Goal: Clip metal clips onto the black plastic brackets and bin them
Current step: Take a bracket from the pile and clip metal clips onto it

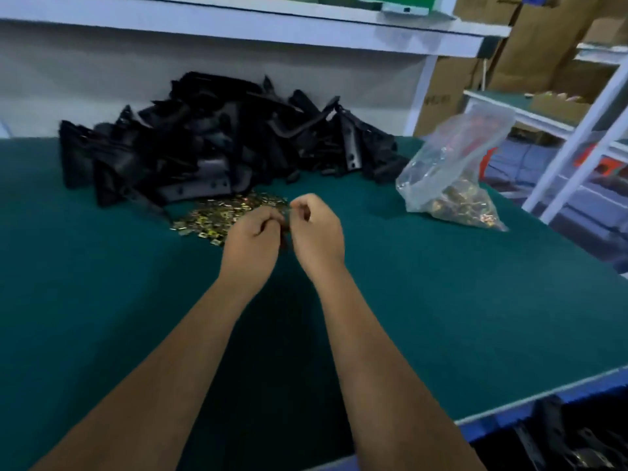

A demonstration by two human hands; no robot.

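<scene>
Over green felt-like table (102, 283), L hand (253, 236) & R hand (316, 229) both curled, pinching small dark part (286, 222) btwn fingertips; shiny brass-coloured clips (224, 215) scattered beside angular black brackets (210, 144)

I can't make out what sits between my left hand (253, 229) and right hand (314, 229); the curled fingers hide it, just a dark sliver showing. The heap of brackets (217, 144) smears with blur, single pieces unreadable. The bin (560, 440) at the bottom right is cut off by the edge.
</scene>
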